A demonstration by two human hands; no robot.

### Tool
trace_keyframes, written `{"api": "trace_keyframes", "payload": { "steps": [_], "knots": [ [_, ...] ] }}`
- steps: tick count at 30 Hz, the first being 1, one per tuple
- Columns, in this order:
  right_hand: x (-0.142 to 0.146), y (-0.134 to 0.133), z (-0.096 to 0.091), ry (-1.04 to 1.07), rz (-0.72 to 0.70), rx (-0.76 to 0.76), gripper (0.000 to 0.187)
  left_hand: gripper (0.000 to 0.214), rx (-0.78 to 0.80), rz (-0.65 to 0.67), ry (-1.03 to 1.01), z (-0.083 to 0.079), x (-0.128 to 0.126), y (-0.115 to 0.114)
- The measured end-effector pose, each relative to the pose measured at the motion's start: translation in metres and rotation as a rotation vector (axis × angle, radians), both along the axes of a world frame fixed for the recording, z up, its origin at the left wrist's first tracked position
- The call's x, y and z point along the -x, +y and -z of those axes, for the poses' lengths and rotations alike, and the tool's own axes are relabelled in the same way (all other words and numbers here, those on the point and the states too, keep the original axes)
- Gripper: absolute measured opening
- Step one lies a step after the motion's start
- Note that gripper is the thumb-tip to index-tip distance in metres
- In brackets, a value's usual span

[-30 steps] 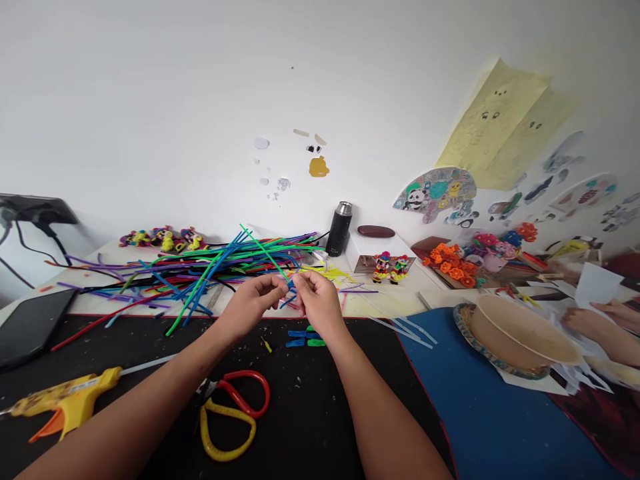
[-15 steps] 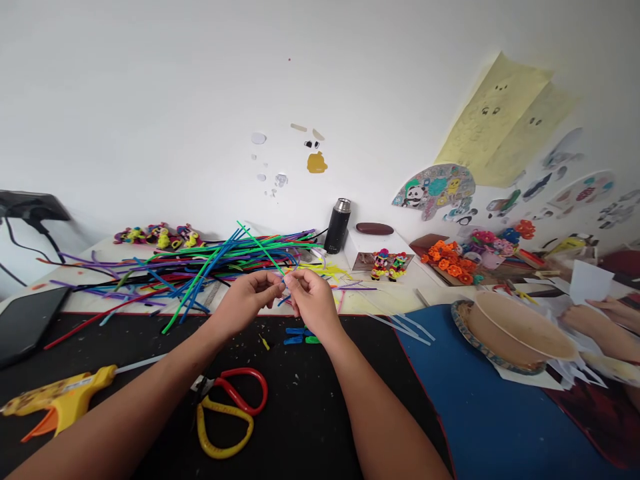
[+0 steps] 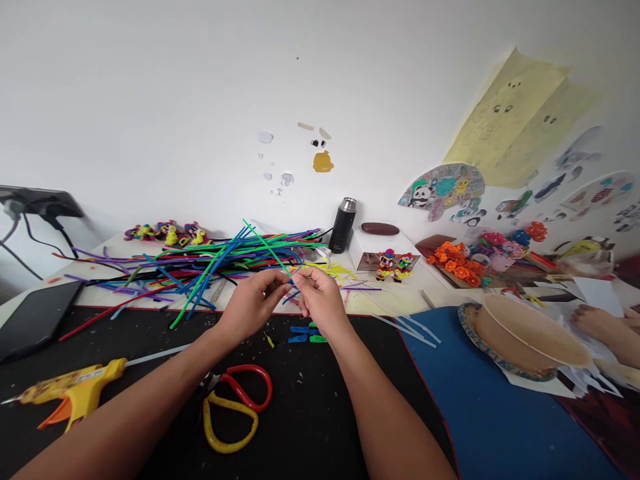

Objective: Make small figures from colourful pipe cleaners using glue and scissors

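Over the far edge of the black mat, my left hand [image 3: 253, 303] and my right hand [image 3: 323, 301] meet with fingertips pinched together. A green pipe cleaner [image 3: 267, 247] slants up and left out of the pinch. Below the fingers pokes a short blue pipe cleaner [image 3: 290, 299]; the fingers hide where the pieces join. Just under my right hand lie small folded blue pieces [image 3: 299, 339] and green pieces [image 3: 318, 339]. Red-and-yellow-handled scissors [image 3: 235, 407] rest on the mat nearer me, with the blades partly behind my left forearm.
A pile of colourful pipe cleaners [image 3: 225, 257] spreads behind my hands. At left are a yellow glue gun [image 3: 83, 387] and a dark tablet [image 3: 37, 320]. A black flask [image 3: 343, 227], small figures [image 3: 395, 265] and a large bowl [image 3: 535, 330] stand right, near another person's hand [image 3: 600, 323].
The view has turned slightly left, so the scene sits further right. My hands keep the same pinch, with the fingers shifted a little. The other person's hand has moved slightly.
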State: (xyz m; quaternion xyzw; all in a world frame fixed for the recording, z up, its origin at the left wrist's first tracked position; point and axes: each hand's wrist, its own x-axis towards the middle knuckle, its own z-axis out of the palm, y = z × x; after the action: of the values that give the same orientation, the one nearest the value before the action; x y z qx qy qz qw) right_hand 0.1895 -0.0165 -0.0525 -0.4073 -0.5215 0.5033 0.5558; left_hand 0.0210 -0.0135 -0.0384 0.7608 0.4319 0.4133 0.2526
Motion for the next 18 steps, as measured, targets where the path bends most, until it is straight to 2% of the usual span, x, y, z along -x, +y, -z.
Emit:
{"api": "trace_keyframes", "payload": {
  "steps": [5, 8, 12, 18],
  "knots": [
    [0.0008, -0.0010, -0.0033, 0.118, 0.028, 0.064, 0.037, 0.031, 0.131, 0.076, -0.115, 0.0012, -0.0015, 0.0008],
    [-0.0001, -0.0014, -0.0054, 0.199, 0.054, 0.095, 0.039, 0.037, 0.144, 0.088, -0.177, 0.0028, -0.0037, 0.0002],
    [-0.0005, -0.0021, -0.0064, 0.240, 0.021, 0.134, 0.040, 0.031, 0.169, 0.078, -0.274, 0.0012, -0.0051, -0.0004],
    [0.0015, -0.0044, -0.0082, 0.237, -0.029, 0.170, 0.045, 0.035, 0.279, 0.080, -0.484, -0.0045, -0.0020, 0.0030]
  ]
}}
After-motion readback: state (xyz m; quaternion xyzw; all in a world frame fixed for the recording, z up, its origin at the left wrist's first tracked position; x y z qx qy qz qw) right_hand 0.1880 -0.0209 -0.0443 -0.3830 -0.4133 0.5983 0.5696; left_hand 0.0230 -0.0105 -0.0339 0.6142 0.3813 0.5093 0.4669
